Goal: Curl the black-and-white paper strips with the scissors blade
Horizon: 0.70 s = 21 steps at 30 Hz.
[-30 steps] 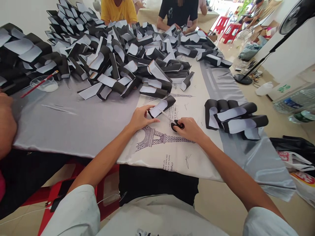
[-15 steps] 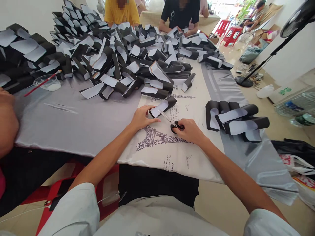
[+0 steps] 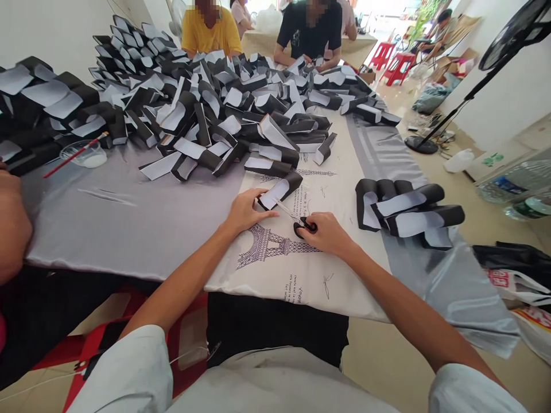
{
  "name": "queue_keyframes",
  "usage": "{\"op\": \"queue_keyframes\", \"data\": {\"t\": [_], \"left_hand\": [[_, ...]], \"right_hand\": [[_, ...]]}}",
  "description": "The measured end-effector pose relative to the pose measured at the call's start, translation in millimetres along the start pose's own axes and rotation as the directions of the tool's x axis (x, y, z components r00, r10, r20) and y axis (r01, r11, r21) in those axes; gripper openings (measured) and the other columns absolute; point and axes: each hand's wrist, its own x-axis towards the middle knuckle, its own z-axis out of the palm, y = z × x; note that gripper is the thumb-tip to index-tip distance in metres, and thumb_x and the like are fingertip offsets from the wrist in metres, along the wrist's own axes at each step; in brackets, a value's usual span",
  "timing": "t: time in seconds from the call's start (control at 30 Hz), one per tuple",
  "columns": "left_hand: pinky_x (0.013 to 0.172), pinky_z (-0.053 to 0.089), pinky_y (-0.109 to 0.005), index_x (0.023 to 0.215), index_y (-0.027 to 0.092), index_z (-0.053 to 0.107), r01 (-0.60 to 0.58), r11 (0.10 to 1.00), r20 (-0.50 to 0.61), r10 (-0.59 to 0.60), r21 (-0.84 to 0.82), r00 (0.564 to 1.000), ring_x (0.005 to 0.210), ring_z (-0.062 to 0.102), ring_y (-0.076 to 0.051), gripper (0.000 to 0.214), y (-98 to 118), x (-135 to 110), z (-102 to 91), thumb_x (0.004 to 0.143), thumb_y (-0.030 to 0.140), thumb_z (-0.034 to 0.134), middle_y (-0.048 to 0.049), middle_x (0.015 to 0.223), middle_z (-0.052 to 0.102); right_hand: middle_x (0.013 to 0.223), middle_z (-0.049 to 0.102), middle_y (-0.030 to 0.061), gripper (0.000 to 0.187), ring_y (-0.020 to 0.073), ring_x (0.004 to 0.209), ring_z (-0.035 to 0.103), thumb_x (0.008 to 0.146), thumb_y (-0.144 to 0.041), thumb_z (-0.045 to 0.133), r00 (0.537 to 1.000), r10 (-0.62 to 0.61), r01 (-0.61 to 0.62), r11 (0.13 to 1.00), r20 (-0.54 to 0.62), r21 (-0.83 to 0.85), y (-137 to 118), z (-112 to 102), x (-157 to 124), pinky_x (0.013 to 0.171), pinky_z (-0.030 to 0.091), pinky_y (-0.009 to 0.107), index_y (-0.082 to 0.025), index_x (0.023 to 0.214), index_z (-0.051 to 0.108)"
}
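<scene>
My left hand [image 3: 247, 212] rests on the printed cloth, with thumb and fingers at the near end of a curled black-and-white paper strip [image 3: 279, 192]. My right hand [image 3: 325, 234] grips black-handled scissors [image 3: 303, 227], whose thin blades point up and left toward that strip. The right hand partly hides the scissor handles. An Eiffel Tower print [image 3: 267, 248] lies just below both hands on a cream cloth [image 3: 297, 287]. A large heap of similar strips [image 3: 215, 109] lies beyond my hands.
A smaller group of strips [image 3: 404, 209] lies to the right on grey satin [image 3: 107, 223]. A bowl with a red brush [image 3: 81, 154] stands at the left. A co-worker's arm [image 3: 12, 223] is at the left edge. Several people sit beyond the heap. A fan [image 3: 512, 34] stands at the right.
The whole view has tilted, so the heap and far room sit lower and further left. The scissors and strip have shifted slightly left, and my hands keep the same hold.
</scene>
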Motion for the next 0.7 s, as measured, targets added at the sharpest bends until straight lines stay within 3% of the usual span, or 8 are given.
{"op": "queue_keyframes", "data": {"t": [0.2, 0.37, 0.57, 0.7], "left_hand": [[0.073, 0.046, -0.036, 0.135, 0.024, 0.079, 0.020, 0.999, 0.002, -0.020, 0.025, 1.000, 0.074, 0.059, -0.019, 0.084, -1.1, 0.4, -1.1, 0.072, 0.076, 0.098, -0.0052, 0.104, 0.079], [0.074, 0.047, -0.036, 0.136, 0.023, 0.078, 0.036, 0.999, 0.018, -0.037, 0.039, 0.999, 0.076, 0.062, -0.021, 0.088, 0.2, 0.0, -0.6, 0.069, 0.076, 0.100, -0.0050, 0.101, 0.079], [0.082, 0.049, -0.036, 0.137, 0.024, 0.078, 0.071, 0.995, 0.093, -0.078, 0.071, 0.993, 0.089, 0.068, -0.023, 0.086, 4.0, -0.4, -4.7, 0.068, 0.070, 0.103, -0.0062, 0.116, 0.081], [0.081, 0.050, -0.036, 0.138, 0.023, 0.078, -0.001, 1.000, 0.178, -0.002, 0.017, 0.984, 0.085, 0.065, -0.022, 0.087, -3.3, 0.2, -12.9, 0.068, 0.069, 0.103, -0.0064, 0.111, 0.077]], "right_hand": [[0.057, 0.039, -0.0028, 0.046, 0.0148, 0.061, 0.032, 0.087, -0.036, 0.067, 1.000, 0.002, -0.002, 1.000, -0.003, 0.026, 2.5, 1.0, 1.0, 0.064, 0.029, 0.036, -0.025, 0.063, 0.030], [0.059, 0.049, -0.0016, 0.041, 0.0145, 0.061, 0.039, 0.083, -0.038, 0.072, 1.000, 0.022, -0.023, 0.999, 0.021, 0.035, -4.5, -2.5, -2.0, 0.064, 0.031, 0.035, -0.024, 0.060, 0.041], [0.060, 0.042, -0.0022, 0.045, 0.0146, 0.061, 0.033, 0.087, -0.035, 0.068, 1.000, -0.016, 0.016, 1.000, 0.009, 0.014, 1.7, -1.2, -1.0, 0.064, 0.029, 0.036, -0.025, 0.063, 0.031], [0.059, 0.037, -0.0029, 0.048, 0.0146, 0.061, 0.031, 0.087, -0.033, 0.068, 1.000, -0.018, 0.018, 1.000, 0.003, 0.017, 4.5, 0.1, -0.6, 0.063, 0.027, 0.037, -0.025, 0.064, 0.027]]}}
